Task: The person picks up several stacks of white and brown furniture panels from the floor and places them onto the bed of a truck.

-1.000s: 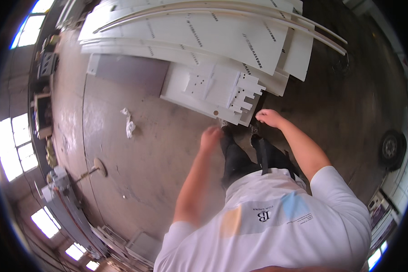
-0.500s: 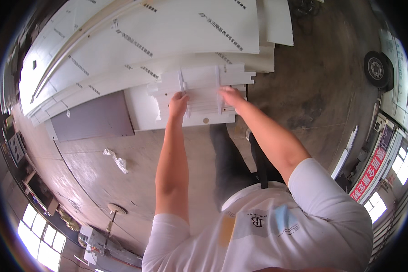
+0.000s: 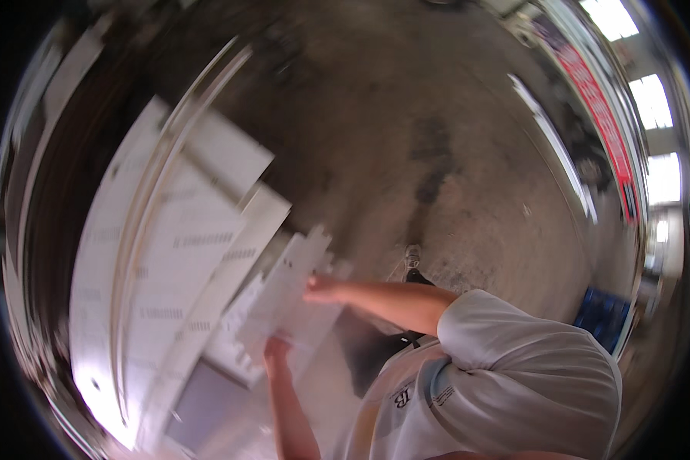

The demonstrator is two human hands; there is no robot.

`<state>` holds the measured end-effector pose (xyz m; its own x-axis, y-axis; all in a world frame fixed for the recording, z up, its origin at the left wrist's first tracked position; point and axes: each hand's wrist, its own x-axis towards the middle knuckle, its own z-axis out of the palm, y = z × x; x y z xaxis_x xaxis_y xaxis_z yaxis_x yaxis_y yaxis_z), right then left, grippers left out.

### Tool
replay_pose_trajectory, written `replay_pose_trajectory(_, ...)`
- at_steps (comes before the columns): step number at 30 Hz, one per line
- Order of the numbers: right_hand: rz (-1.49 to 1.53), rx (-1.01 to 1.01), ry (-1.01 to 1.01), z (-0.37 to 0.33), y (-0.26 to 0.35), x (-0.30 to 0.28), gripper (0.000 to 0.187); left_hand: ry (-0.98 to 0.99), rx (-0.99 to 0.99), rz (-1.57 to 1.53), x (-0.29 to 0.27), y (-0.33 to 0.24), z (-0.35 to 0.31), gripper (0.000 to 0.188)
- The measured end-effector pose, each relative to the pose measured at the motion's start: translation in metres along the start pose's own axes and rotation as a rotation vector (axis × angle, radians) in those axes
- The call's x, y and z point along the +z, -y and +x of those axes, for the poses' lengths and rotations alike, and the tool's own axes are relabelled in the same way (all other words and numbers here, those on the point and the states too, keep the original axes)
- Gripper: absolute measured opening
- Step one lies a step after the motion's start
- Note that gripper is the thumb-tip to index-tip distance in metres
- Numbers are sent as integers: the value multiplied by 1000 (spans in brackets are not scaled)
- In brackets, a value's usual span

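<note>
A bundle of white panel strips [image 3: 282, 295] with uneven, stepped ends lies in front of me, smeared by motion. My left hand [image 3: 277, 350] is closed at its near side. My right hand [image 3: 323, 289] is closed at its right side, fingers curled in. Both grip the bundle, seemingly by the pale straps around it, though the blur hides the straps under my fingers. Behind the bundle is the stack of large white boards [image 3: 184, 253]. Whether the bundle still touches the stack, I cannot tell.
Long thin trim strips [image 3: 142, 207] lie across the boards. A grey-purple panel [image 3: 207, 406] is at the lower left. Concrete floor [image 3: 360, 153] stretches ahead and right, with a long white strip [image 3: 552, 142] and a blue crate [image 3: 602, 318]. A red banner [image 3: 594, 107] runs along the right side.
My view and body have turned to the right, so the board stack now sits at the left. The bundle has turned with my hands, which stay closed on it.
</note>
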<state>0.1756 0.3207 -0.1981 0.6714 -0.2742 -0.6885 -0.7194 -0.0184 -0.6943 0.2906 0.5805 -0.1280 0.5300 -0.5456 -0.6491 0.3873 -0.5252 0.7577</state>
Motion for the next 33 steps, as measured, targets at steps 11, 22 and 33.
replay_pose_trajectory(11, 153, 38, -223, -339, -136, -344, 47, 700, 63, 197, 361, -143, -41, 34)
replay_pose_trajectory(22, 592, 132, -794, -492, -297, -546, 40, 968, -32, 541, 739, -310, -16, 17)
replay_pose_trajectory(33, 969, 262, -1036, -525, -427, -812, 32, 1565, 795, 809, 1103, -368, 164, 23)
